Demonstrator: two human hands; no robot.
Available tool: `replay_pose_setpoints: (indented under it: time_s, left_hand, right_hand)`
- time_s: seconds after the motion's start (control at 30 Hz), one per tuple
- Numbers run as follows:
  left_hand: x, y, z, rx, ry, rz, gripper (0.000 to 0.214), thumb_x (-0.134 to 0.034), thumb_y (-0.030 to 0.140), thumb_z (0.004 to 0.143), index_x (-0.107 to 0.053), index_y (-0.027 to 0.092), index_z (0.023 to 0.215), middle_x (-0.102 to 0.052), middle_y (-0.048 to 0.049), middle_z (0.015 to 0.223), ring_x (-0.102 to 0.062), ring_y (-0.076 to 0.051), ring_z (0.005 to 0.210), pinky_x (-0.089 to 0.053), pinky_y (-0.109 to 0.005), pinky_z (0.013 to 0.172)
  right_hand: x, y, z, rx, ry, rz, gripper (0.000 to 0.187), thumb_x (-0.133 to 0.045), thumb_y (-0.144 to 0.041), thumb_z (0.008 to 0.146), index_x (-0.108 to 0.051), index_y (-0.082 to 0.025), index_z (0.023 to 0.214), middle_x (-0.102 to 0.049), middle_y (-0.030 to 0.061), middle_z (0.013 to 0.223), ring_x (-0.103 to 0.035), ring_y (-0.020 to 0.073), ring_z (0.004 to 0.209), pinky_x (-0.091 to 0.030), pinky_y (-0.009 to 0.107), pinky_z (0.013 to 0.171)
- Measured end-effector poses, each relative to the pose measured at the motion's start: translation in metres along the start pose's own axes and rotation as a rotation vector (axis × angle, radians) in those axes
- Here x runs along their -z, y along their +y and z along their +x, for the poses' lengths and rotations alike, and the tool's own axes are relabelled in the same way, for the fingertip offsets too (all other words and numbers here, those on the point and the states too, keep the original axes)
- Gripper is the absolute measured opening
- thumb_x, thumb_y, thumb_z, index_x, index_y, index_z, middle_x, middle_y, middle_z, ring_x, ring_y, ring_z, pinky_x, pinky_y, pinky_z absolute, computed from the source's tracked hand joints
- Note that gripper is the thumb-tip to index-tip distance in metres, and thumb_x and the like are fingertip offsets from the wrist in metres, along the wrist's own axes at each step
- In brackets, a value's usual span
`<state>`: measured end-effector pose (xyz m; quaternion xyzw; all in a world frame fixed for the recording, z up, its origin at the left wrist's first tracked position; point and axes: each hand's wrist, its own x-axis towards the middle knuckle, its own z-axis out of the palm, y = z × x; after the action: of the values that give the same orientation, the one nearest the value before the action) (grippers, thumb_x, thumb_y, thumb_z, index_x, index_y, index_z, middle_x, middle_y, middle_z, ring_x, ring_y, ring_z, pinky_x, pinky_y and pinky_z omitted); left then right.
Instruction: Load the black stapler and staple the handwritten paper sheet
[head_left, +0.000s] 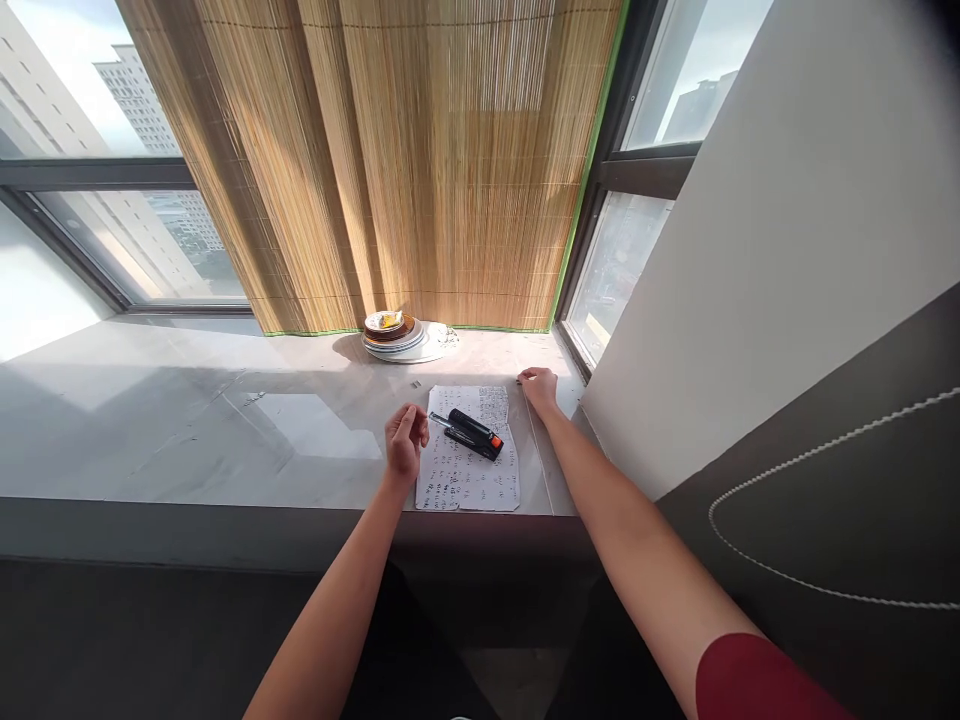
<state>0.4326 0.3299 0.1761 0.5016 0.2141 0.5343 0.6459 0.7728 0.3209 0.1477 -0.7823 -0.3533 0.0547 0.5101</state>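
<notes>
A black stapler (471,434) with an orange end lies spread open on a handwritten sheet of paper (491,490). A thin metal part (439,420) sticks out of it towards my left hand (405,440). The fingers of that hand are curled in beside the paper's left edge, close to the metal tip; whether they touch it or hold something I cannot tell. My right hand (540,388) reaches to the sill beyond the paper's upper right corner. Its fingertips are closed at a small dark piece, too small to name.
A stack of plates (397,345) stands at the back of the marble sill (187,450), before a bamboo blind (450,180). A tiny grey piece (416,384) lies left of the paper's top. A wall (750,230) slants in on the right, with a hanging beaded cord (787,590).
</notes>
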Motion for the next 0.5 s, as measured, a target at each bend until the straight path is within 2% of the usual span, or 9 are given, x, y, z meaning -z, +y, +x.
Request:
replay_pose_setpoints:
  time_s: [0.07,0.17,0.23,0.27,0.33,0.4,0.43,0.5]
  left_hand:
    - [0.004,-0.006,0.01,-0.034,0.054,0.098,0.032,-0.064,0.047,0.097,-0.062,0.02,0.08,-0.047,0.0027,0.063,-0.043,-0.009,0.05,-0.036,-0.021,0.046]
    - [0.015,-0.013,0.043,-0.082,0.111,0.36,0.03,-0.054,0.044,0.101,-0.06,0.022,0.082,-0.053,0.0007,0.067,-0.049,-0.012,0.052,-0.042,-0.024,0.047]
    - [0.025,-0.017,0.073,-0.145,0.163,0.607,0.022,-0.048,0.034,0.101,-0.062,0.022,0.088,-0.061,-0.0031,0.075,-0.059,-0.016,0.062,-0.051,-0.029,0.058]
    - [0.03,-0.019,0.088,-0.182,0.156,0.762,0.018,-0.049,0.027,0.098,-0.064,0.022,0.091,-0.066,-0.0067,0.084,-0.065,-0.019,0.073,-0.056,-0.034,0.07]
    - [0.039,-0.025,0.113,-0.244,0.081,1.015,0.02,-0.053,0.017,0.091,-0.069,0.021,0.102,-0.071,-0.0148,0.115,-0.068,-0.027,0.109,-0.054,-0.044,0.098]
    - [0.047,-0.033,0.128,-0.235,-0.08,1.186,0.034,-0.053,0.013,0.088,-0.071,0.023,0.115,-0.067,-0.015,0.138,-0.058,-0.033,0.132,-0.045,-0.053,0.112]
    - [0.05,-0.037,0.132,-0.222,-0.158,1.244,0.038,-0.053,0.013,0.087,-0.072,0.024,0.118,-0.067,-0.0133,0.14,-0.056,-0.034,0.137,-0.042,-0.055,0.115]
    - [0.053,-0.043,0.131,-0.214,-0.255,1.325,0.038,-0.05,0.014,0.089,-0.074,0.025,0.116,-0.072,-0.0112,0.132,-0.058,-0.033,0.135,-0.043,-0.052,0.114]
  right_hand:
    - [0.002,0.003,-0.001,0.008,0.023,0.015,0.007,-0.067,-0.025,0.073,-0.071,-0.02,0.069,-0.077,0.0102,0.084,-0.072,0.0283,0.091,-0.054,0.038,0.092]
    - [0.006,0.006,-0.007,-0.006,0.078,0.039,0.014,-0.06,-0.031,0.078,-0.069,-0.021,0.074,-0.076,0.0106,0.086,-0.069,0.0275,0.086,-0.054,0.039,0.085]
    - [0.009,0.007,-0.017,-0.014,0.085,0.054,0.018,-0.056,-0.035,0.081,-0.066,-0.021,0.076,-0.074,0.0103,0.086,-0.067,0.0265,0.082,-0.053,0.039,0.08]
    - [0.011,0.008,-0.023,-0.01,0.07,0.063,0.018,-0.056,-0.036,0.081,-0.065,-0.022,0.076,-0.074,0.0095,0.084,-0.066,0.0257,0.08,-0.052,0.038,0.078]
    - [0.015,0.008,-0.036,0.014,0.013,0.083,0.018,-0.058,-0.039,0.08,-0.065,-0.022,0.077,-0.073,0.0072,0.082,-0.065,0.0239,0.078,-0.052,0.036,0.075]
    - [0.02,0.008,-0.05,0.056,-0.053,0.112,0.02,-0.06,-0.042,0.08,-0.066,-0.023,0.079,-0.073,0.005,0.082,-0.065,0.0223,0.077,-0.051,0.034,0.073]
    - [0.022,0.008,-0.056,0.08,-0.083,0.128,0.021,-0.06,-0.043,0.081,-0.067,-0.023,0.08,-0.073,0.0043,0.082,-0.065,0.0216,0.077,-0.051,0.033,0.073]
    - [0.025,0.006,-0.065,0.136,-0.137,0.145,0.022,-0.059,-0.044,0.082,-0.066,-0.023,0.081,-0.071,0.0035,0.082,-0.063,0.0206,0.075,-0.05,0.033,0.072]
